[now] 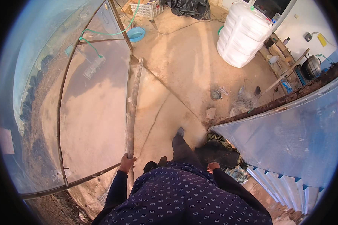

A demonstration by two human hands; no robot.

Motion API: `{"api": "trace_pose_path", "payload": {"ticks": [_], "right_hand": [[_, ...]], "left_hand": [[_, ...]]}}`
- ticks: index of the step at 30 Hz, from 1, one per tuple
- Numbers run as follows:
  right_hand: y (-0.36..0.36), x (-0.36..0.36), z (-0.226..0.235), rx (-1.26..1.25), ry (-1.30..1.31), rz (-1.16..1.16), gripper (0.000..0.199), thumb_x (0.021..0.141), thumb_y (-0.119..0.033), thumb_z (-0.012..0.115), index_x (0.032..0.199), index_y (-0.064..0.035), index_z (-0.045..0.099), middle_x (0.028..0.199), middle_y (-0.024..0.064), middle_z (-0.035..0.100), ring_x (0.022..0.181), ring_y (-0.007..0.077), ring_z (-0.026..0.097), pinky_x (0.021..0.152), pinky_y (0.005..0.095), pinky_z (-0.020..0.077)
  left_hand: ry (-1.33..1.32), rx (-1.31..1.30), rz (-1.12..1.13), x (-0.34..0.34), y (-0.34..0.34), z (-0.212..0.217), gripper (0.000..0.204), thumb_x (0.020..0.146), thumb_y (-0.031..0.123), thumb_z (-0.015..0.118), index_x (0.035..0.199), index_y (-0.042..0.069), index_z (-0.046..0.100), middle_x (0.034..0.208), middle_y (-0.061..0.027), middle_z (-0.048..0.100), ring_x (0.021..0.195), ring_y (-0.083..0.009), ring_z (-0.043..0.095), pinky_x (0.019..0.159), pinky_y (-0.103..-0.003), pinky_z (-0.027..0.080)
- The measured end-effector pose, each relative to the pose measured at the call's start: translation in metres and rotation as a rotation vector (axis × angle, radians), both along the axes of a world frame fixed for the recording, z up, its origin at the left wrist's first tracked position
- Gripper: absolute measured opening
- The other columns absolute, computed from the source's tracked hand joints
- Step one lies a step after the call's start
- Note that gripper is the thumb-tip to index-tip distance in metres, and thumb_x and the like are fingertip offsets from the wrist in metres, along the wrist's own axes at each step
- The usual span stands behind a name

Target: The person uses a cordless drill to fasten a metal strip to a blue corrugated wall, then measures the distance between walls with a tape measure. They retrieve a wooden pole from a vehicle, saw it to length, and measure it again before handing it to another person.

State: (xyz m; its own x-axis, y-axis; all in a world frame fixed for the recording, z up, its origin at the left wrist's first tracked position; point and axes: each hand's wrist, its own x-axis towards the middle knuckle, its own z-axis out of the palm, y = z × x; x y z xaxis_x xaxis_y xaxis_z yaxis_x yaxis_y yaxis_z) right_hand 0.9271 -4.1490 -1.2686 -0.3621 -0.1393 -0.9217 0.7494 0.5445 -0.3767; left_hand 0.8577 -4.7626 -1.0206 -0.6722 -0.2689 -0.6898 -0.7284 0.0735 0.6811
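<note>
My left hand (127, 163) is closed round the lower part of a long wooden pole (132, 105). The pole rises away from me alongside the edge of a door panel (95, 112) covered in clear plastic film, and its far end is near the middle of the yard. Down by my right side, my right hand (213, 167) has its fingers curled in, with no object showing in it. Below and beside that hand lies a black sheet (218, 153) over some crumpled cloth. One of my feet (180, 131) is forward on the concrete.
To the right, a blue film-covered panel (285, 131) on a rusty bar flanks the opening. Ahead stand a big white plastic tank (244, 35), a blue basin (136, 34) and a white crate (148, 9). A small metal bowl (216, 94) and a brick piece (210, 113) lie on the ground.
</note>
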Motion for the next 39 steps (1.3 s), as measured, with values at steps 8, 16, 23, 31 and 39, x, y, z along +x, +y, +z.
{"api": "trace_pose_path", "payload": {"ticks": [8,16,23,31,39], "right_hand": [[-0.053,-0.445,0.158,-0.09,0.599,-0.613,0.032,0.095,-0.015,0.06,0.116,0.0069,0.071,0.089,0.015,0.075,0.074,0.0184,0.073,0.067,0.0319,0.0579],[0.021,-0.638,0.084,-0.018,0.635,-0.706,0.029,0.099,-0.012,0.059,0.119,0.0078,0.067,0.09,0.0143,0.072,0.069,0.0171,0.066,0.059,0.0301,0.0531],[0.113,-0.583,0.018,0.041,-0.265,-1.112,0.028,0.1,-0.031,0.05,0.106,-0.0082,0.066,0.092,0.0155,0.071,0.069,0.0333,0.067,0.059,0.0488,0.0541],[0.126,-0.771,0.04,0.158,-0.201,-1.137,0.023,0.093,-0.017,0.054,0.099,-0.0026,0.071,0.081,0.0152,0.071,0.06,0.0255,0.065,0.049,0.0392,0.05],[0.204,-1.235,0.105,0.034,0.453,-0.871,0.027,0.098,-0.01,0.058,0.118,0.0047,0.069,0.09,0.0136,0.074,0.064,0.0167,0.067,0.056,0.0286,0.0517]], "left_hand": [[0.043,-0.013,-0.065,-0.226,0.033,-0.007,0.02,0.084,0.012,0.073,0.095,-0.001,0.063,0.069,-0.0062,0.06,0.052,-0.0161,0.059,0.048,-0.032,0.05],[-0.066,0.012,-0.084,-0.507,0.08,-0.052,0.021,0.078,0.011,0.076,0.085,0.003,0.059,0.064,-0.004,0.056,0.047,-0.0164,0.054,0.043,-0.033,0.047],[-0.129,0.002,-0.139,-0.797,0.124,-0.037,0.012,0.078,0.007,0.066,0.082,0.005,0.055,0.063,-0.0027,0.053,0.046,-0.0158,0.051,0.043,-0.034,0.046],[-0.066,-0.065,-0.187,-1.093,0.205,-0.042,0.009,0.079,0.004,0.065,0.082,0.004,0.056,0.062,-0.0016,0.053,0.044,-0.0129,0.049,0.04,-0.029,0.04],[0.178,-0.803,-0.436,-1.322,0.326,-0.004,0.032,0.078,0.028,0.071,0.098,0.003,0.071,0.089,-0.0238,0.074,0.085,-0.0404,0.073,0.076,-0.052,0.056]]}}
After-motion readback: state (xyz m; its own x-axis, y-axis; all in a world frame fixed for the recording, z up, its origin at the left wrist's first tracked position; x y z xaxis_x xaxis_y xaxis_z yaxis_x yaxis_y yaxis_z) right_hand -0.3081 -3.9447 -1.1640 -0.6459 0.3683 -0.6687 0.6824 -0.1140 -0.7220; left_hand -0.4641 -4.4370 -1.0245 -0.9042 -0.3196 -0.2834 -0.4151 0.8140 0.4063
